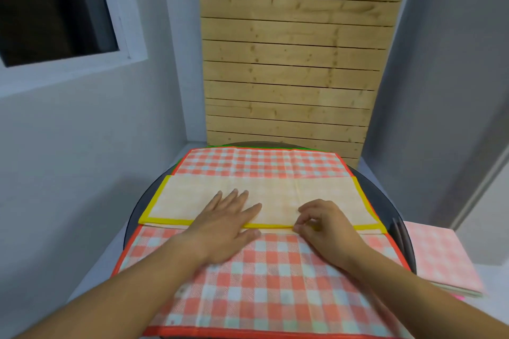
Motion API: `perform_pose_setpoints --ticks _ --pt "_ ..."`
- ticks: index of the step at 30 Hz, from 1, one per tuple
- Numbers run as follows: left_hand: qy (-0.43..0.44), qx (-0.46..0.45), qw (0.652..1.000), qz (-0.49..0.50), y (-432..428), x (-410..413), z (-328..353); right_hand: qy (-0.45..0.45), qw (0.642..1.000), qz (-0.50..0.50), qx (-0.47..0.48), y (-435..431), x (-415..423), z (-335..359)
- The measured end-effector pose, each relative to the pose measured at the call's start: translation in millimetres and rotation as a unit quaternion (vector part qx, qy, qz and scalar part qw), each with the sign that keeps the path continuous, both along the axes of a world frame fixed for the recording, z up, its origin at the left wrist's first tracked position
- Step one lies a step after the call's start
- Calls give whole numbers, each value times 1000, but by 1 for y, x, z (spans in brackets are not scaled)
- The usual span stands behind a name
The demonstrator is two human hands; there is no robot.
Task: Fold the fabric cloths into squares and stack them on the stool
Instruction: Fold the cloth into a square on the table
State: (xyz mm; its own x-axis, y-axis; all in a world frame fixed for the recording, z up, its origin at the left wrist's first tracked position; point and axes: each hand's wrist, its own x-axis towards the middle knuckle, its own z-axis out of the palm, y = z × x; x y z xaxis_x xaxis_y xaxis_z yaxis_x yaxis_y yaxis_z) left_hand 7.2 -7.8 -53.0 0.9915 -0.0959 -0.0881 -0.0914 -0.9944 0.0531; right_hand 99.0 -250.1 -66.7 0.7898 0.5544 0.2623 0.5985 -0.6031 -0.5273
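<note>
A head-worn view is looking down at a round dark table point(139, 206) in the lower half of the frame. A red checked cloth point(261, 283) is lying spread across it. A yellow-bordered cloth point(275, 192), already folded into a long strip, is lying across the middle of the checked one, at the frame's centre.

The left hand point(228, 226) is being pressed flat on the strip just left of centre, fingers straight and spread. The right hand point(325, 226), just right of centre, is pinching the strip's near yellow hem between thumb and curled fingertips. Both hands are touching the cloth and lying close together.

The step is judged to be the next fold of the strip toward a square. For a neat result, the strip should be kept pinned by the flat palm while the pinched end is being carried over, the yellow borders being matched before the crease is pressed.

At the right edge of the frame, a stack of folded pink checked cloths point(440, 256) is resting beside the table; whether a stool is under it cannot be told.
</note>
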Motion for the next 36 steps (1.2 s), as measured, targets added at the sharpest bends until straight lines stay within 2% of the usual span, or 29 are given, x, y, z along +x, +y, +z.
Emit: perform_pose_setpoints --ticks 8,18,23,28,31,34,36 --pt "24 -14 1000 -14 6 7 -10 -59 998 15 -20 -4 -4 -9" --pt "35 -28 999 -27 8 6 -9 -57 997 29 -50 -5 -6 -7" --pt "30 -28 999 -33 10 3 -10 -47 992 70 -93 -4 -2 4" --pt "26 -62 997 -30 10 -1 -12 -42 996 54 -53 17 10 20" --pt "22 -91 995 -20 9 0 -11 -56 991 39 -118 39 20 26" --pt "19 -103 994 -17 8 3 -9 -26 975 29 -217 55 32 24" --pt "14 -119 993 -8 9 5 -8 4 970 17 -243 58 40 16"
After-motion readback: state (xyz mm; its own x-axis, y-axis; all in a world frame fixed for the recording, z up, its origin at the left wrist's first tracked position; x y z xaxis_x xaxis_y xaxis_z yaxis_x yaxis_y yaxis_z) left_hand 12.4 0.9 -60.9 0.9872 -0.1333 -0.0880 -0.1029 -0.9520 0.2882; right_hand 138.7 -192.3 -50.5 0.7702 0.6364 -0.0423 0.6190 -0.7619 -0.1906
